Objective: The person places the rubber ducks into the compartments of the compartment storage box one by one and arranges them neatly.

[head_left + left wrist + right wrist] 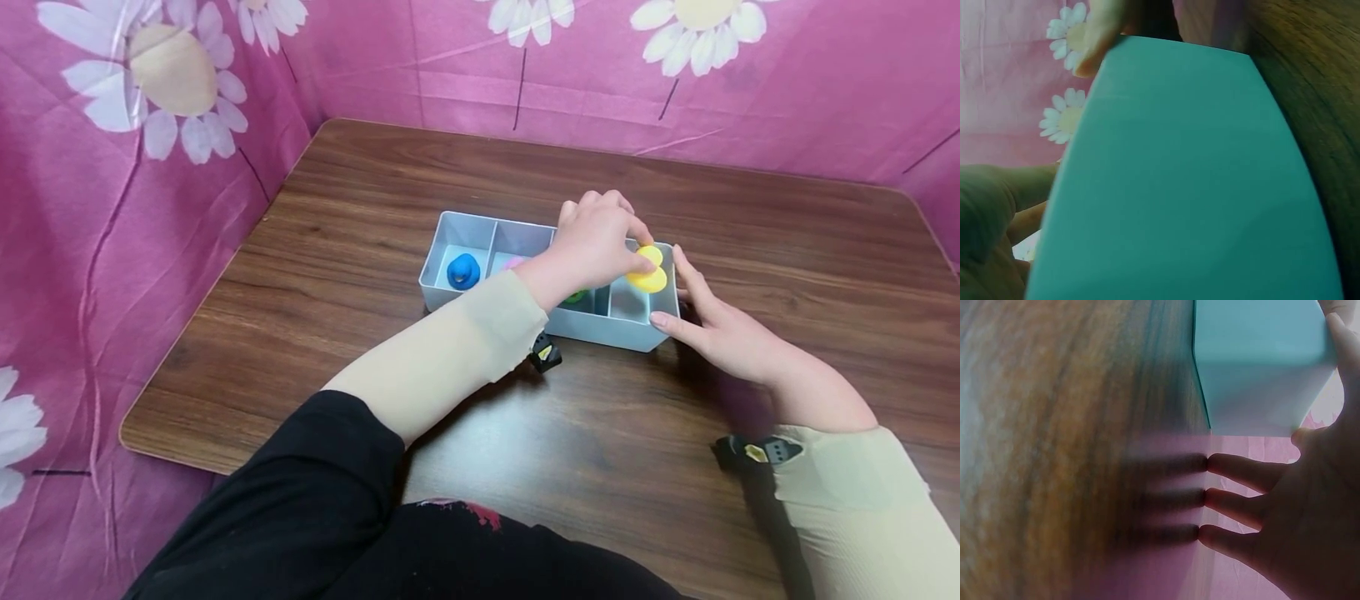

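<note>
My left hand (pixel 596 237) reaches over the right half of a grey-blue divided box (pixel 630 335). Between thumb and fingers it pinches a small yellow rounded toy (pixel 651 279), duck-like in outline, at the right-end compartment. At the box's right end rests my right hand (pixel 723 329), its thumb near the front corner and its index finger along the end. The right wrist view shows the other fingers (pixel 1235 506) spread out straight toward the table. A blue rounded toy (pixel 463 272) sits in the left-end compartment. Pink (pixel 513 262) and green (pixel 575 297) pieces show partly behind my left hand and wrist.
The box stands on a brown wood-grain table (pixel 315 275). Pink cloth (pixel 465 92) with white flowers hangs behind the table and at its left. Each wrist wears a band with a small black device (pixel 545 352). The box's outer side (pixel 1172 175) fills most of the left wrist view.
</note>
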Available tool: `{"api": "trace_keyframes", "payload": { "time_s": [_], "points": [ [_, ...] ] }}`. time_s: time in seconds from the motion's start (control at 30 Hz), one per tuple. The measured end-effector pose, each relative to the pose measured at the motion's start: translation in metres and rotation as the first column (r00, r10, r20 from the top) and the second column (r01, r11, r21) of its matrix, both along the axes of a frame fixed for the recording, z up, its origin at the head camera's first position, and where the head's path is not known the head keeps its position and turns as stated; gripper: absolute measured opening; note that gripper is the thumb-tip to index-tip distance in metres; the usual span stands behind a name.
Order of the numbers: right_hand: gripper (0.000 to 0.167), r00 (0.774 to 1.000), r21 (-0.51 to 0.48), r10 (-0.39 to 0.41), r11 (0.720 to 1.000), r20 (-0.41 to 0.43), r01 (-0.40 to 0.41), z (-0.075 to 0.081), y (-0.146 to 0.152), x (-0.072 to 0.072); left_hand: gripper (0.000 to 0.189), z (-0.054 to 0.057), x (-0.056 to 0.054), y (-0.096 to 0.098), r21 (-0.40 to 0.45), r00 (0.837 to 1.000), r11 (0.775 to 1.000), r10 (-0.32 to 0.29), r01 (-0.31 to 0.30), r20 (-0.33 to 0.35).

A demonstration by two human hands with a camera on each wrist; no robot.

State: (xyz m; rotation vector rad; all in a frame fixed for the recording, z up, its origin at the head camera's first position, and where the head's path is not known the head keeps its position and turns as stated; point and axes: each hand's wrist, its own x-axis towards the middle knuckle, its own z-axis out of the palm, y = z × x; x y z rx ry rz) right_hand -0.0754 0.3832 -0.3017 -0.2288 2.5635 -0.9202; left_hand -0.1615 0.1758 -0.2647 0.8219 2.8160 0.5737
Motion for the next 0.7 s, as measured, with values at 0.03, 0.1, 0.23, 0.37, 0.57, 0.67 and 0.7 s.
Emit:
{"api": "trace_keyframes", "payload": {
  "time_s": [0.03,0.1,0.23,0.37,0.57,0.67,0.7],
  "points": [
    [0.089,1.0,0.003,0.001,1.0,0.002,-0.001,0.0,0.0,0.0,0.031,-0.001,0.0,0.0,-0.006,1.0,1.0,0.0,0.0,-0.002],
    [0.089,1.0,0.004,0.003,1.0,0.003,-0.003,0.0,0.0,-0.001,0.032,-0.002,0.0,0.0,-0.021,1.0,1.0,-0.001,0.001,-0.01],
    [0.089,1.0,0.002,0.001,1.0,0.001,-0.001,0.001,0.0,-0.001,0.033,-0.003,0.0,0.0,-0.05,1.0,0.999,-0.004,0.004,-0.006],
    [0.088,1.0,-0.002,0.0,1.0,-0.005,0.0,0.001,-0.001,-0.001,0.032,-0.005,0.001,0.001,-0.092,1.0,0.996,-0.012,0.012,0.009],
    [0.088,1.0,0.006,-0.008,1.0,0.0,0.008,0.0,-0.001,-0.001,0.033,-0.009,0.003,0.003,-0.145,0.999,0.989,-0.033,0.032,-0.007],
    [0.089,1.0,0.01,-0.006,1.0,0.005,0.006,-0.001,-0.001,-0.001,0.031,-0.011,0.003,0.005,-0.16,0.999,0.986,-0.049,0.045,-0.021],
    [0.089,1.0,0.008,-0.005,1.0,0.006,0.005,-0.001,0.0,-0.001,0.03,-0.012,0.004,0.005,-0.163,0.998,0.985,-0.055,0.05,-0.028]
  ]
}}
